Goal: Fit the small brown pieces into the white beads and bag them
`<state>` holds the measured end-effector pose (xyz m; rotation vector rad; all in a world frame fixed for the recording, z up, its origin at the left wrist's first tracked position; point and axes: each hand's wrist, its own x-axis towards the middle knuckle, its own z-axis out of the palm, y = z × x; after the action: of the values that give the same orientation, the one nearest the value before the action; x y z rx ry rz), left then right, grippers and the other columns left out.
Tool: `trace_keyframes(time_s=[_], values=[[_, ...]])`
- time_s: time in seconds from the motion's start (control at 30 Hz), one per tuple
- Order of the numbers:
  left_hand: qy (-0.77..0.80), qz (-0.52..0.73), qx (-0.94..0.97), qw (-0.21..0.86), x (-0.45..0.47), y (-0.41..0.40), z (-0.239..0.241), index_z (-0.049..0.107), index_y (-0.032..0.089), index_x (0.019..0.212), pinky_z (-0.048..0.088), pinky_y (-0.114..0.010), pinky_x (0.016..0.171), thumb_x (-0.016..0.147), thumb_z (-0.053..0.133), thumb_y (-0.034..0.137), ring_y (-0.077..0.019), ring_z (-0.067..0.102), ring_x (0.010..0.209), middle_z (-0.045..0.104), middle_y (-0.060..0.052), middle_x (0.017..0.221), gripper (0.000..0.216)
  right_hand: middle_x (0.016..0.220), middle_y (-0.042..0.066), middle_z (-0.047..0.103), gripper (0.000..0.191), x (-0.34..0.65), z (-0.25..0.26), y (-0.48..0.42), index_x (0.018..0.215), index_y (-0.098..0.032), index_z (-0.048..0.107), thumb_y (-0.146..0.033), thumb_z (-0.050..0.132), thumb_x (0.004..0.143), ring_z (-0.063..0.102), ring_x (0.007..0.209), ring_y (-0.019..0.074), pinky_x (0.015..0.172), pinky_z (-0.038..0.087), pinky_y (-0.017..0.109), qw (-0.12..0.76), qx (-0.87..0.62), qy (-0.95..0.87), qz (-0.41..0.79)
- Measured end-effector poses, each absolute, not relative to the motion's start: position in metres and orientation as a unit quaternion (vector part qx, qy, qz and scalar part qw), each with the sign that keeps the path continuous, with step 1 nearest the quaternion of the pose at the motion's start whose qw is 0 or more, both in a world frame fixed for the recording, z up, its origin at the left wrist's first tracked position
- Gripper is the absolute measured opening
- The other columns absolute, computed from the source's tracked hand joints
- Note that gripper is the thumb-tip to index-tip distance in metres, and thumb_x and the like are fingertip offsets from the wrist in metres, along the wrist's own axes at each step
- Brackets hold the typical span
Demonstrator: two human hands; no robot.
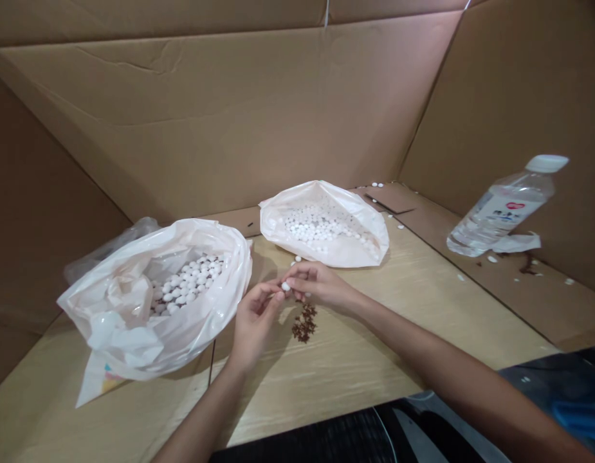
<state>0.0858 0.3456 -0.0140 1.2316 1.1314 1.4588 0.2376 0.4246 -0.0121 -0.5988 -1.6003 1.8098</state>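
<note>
My left hand (253, 321) and my right hand (312, 283) meet over the wooden table (398, 334), fingertips pinched together on one small white bead (285, 287). Just below them lies a little pile of brown bits (304, 323). To the left stands an open white plastic bag (152, 302) with several white beads inside. Behind my hands a second white bag (326, 225) lies open, also holding white beads.
Cardboard walls (229, 116) enclose the table on three sides. A clear water bottle (504, 209) leans at the right on a cardboard flap, beside a crumpled white scrap (516, 242). Stray white beads and brown bits are scattered there.
</note>
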Motion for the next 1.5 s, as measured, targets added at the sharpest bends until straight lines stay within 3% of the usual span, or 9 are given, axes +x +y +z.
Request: trace_keyframes(time_s=[0.37, 0.67, 1.5], values=[[0.468, 0.595, 0.518, 0.399, 0.088, 0.343, -0.019, 0.064, 0.018, 0.081, 0.049, -0.026, 0.086, 0.084, 0.065, 0.023, -0.0174, 0.066, 0.092, 0.072, -0.004, 0.093, 0.006, 0.061, -0.002, 0.056, 0.032, 0.237, -0.011, 0.42, 0.075, -0.015, 0.062, -0.046, 0.071, 0.077, 0.048, 0.054, 0.0076, 0.05, 0.032, 0.021, 0.325, -0.245, -0.609, 0.681], [0.476, 0.59, 0.533, 0.376, 0.088, 0.343, -0.02, 0.066, 0.019, 0.097, 0.052, -0.026, 0.083, 0.085, 0.064, 0.025, -0.0164, 0.067, 0.092, 0.072, -0.004, 0.096, 0.013, 0.061, -0.003, 0.057, 0.033, 0.235, -0.013, 0.419, 0.073, -0.015, 0.06, -0.047, 0.072, 0.076, 0.049, 0.054, 0.0075, 0.052, 0.035, 0.021, 0.343, -0.23, -0.605, 0.681], [0.462, 0.597, 0.549, 0.36, 0.087, 0.344, -0.019, 0.065, 0.02, 0.092, 0.053, -0.024, 0.084, 0.085, 0.064, 0.023, -0.0146, 0.066, 0.093, 0.07, -0.002, 0.096, 0.007, 0.065, -0.002, 0.057, 0.032, 0.237, -0.006, 0.411, 0.074, -0.016, 0.06, -0.046, 0.07, 0.078, 0.052, 0.059, 0.0096, 0.058, 0.038, 0.023, 0.347, -0.214, -0.633, 0.658]])
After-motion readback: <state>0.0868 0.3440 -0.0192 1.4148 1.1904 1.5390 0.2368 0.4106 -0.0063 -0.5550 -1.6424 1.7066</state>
